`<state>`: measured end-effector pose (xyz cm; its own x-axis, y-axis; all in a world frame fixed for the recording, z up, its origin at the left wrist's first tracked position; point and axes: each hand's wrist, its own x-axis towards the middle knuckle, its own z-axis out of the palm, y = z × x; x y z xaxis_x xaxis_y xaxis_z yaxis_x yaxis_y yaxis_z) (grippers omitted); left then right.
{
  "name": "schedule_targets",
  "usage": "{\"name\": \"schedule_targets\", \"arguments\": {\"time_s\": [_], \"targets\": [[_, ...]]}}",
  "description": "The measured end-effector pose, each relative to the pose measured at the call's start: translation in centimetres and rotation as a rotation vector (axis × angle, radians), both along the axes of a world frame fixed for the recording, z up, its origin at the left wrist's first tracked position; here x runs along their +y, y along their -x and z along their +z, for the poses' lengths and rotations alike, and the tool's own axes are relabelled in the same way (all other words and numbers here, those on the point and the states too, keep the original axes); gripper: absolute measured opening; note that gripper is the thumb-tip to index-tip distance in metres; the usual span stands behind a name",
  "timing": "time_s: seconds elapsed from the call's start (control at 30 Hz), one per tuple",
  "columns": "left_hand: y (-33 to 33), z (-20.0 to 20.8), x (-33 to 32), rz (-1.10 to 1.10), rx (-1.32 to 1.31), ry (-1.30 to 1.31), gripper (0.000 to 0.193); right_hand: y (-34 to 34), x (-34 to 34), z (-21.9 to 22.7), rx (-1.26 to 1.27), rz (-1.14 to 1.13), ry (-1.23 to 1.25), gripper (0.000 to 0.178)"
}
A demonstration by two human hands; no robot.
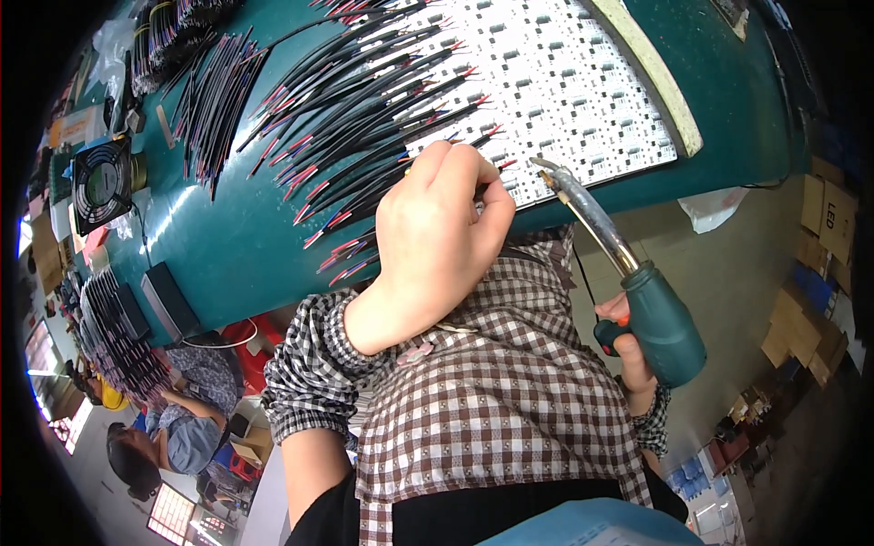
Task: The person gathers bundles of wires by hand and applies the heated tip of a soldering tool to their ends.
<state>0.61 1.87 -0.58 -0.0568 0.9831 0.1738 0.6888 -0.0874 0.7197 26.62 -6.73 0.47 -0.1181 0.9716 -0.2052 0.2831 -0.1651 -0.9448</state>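
Observation:
My left hand (435, 238) is closed in a pinch at the near left edge of a white circuit board panel (596, 166). A thin black wire lead runs into its fingers, and a red wire end shows just beyond them; the fingertips are partly hidden. My right hand (635, 366) is wrapped round the green handle of a soldering gun (667, 326). The gun's metal tip points up and left over the panel's near edge, close to my left hand. Along the panel's left side lie several black wire leads (350, 123) with red and blue stripped ends.
More black leads (217, 109) lie in a bundle on the green table (238, 259). A small black fan (100, 185) stands at the left, near a dark box (170, 300). A pale curved strip (651, 68) borders the panel. Another person (187, 437) sits at lower left; cartons (801, 323) stand at right.

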Motion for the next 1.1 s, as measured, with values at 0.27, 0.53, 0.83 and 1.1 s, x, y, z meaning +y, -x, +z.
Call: {"name": "schedule_targets", "arguments": {"time_s": [0.27, 0.53, 0.83, 1.1], "targets": [[-0.2, 0.4, 0.1, 0.03, -0.021, 0.032, 0.014, 0.4, 0.2, 0.1, -0.061, 0.059, -0.061, 0.076], [0.0, 1.1, 0.3, 0.021, -0.015, 0.127, 0.014, 0.2, 0.3, -0.1, -0.087, 0.091, -0.092, 0.077], [-0.4, 0.4, 0.5, 0.035, -0.007, 0.06, 0.017, 0.4, 0.3, 0.1, -0.015, 0.018, -0.043, 0.08], [-0.9, -0.1, 0.4, 0.072, -0.058, 0.01, 0.018, 0.8, 0.3, 0.4, -0.002, -0.011, -0.016, 0.078]]}}
